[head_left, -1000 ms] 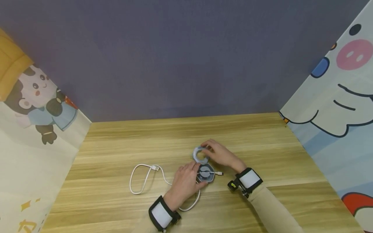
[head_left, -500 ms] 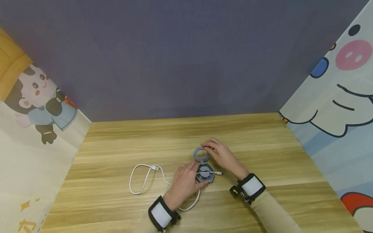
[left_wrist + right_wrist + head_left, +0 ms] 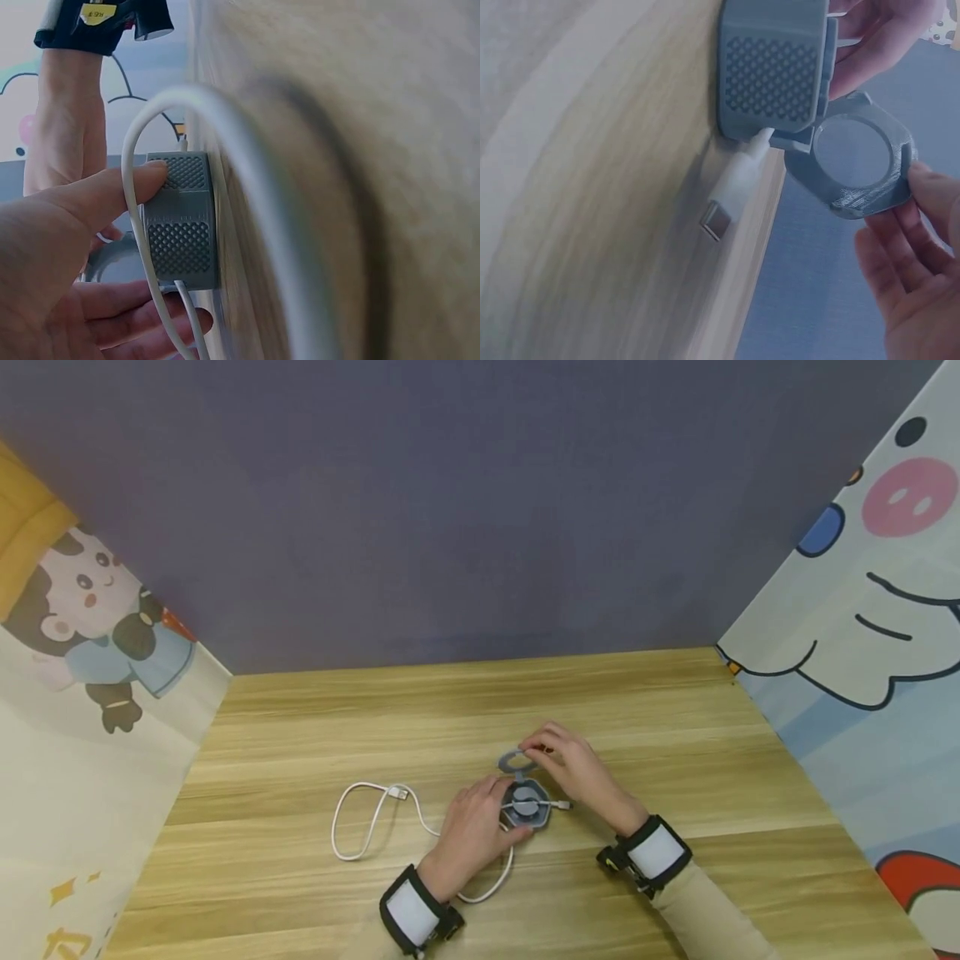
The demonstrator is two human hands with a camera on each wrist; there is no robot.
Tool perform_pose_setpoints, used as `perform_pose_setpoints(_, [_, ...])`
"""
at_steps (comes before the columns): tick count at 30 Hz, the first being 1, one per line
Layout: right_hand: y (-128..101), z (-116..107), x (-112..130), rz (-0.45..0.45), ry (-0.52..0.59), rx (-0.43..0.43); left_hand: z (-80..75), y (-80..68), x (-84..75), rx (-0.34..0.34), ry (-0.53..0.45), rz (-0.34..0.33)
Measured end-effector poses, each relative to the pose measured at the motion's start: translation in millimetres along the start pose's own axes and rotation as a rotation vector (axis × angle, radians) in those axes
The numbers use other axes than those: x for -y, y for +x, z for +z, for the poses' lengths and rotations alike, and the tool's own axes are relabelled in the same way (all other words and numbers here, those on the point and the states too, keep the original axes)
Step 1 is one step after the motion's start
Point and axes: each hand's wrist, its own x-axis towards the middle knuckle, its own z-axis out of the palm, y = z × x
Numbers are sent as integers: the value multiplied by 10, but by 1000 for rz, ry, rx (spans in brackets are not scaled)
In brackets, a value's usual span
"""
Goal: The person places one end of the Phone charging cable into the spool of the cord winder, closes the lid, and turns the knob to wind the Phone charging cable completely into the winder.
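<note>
Counter (image 3: 300,727) of pale wood carries our work near its front edge. Our left hand (image 3: 468,835) grips the grey winder case (image 3: 525,802); our right hand's (image 3: 581,774) fingers pinch its hinged lid (image 3: 514,761), raised. White cable (image 3: 360,822) loops leftward.

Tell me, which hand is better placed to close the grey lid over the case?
Probably the right hand: its fingertips already hold the hinged lid raised, while the left hand grips the case.
</note>
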Motion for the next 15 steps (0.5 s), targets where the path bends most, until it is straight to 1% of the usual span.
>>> perform_pose_setpoints(4, [-30,-13,-10,-48,5,-9,-4,3,3,3,-65,-19])
perform_pose_setpoints(8, [-67,-18,-23,-78,5,-12,4,8,13,7,-129,-53])
perform_pose_setpoints(15, [-145,-25,9,-61,-6,24,7,17,28,15,-221,-109])
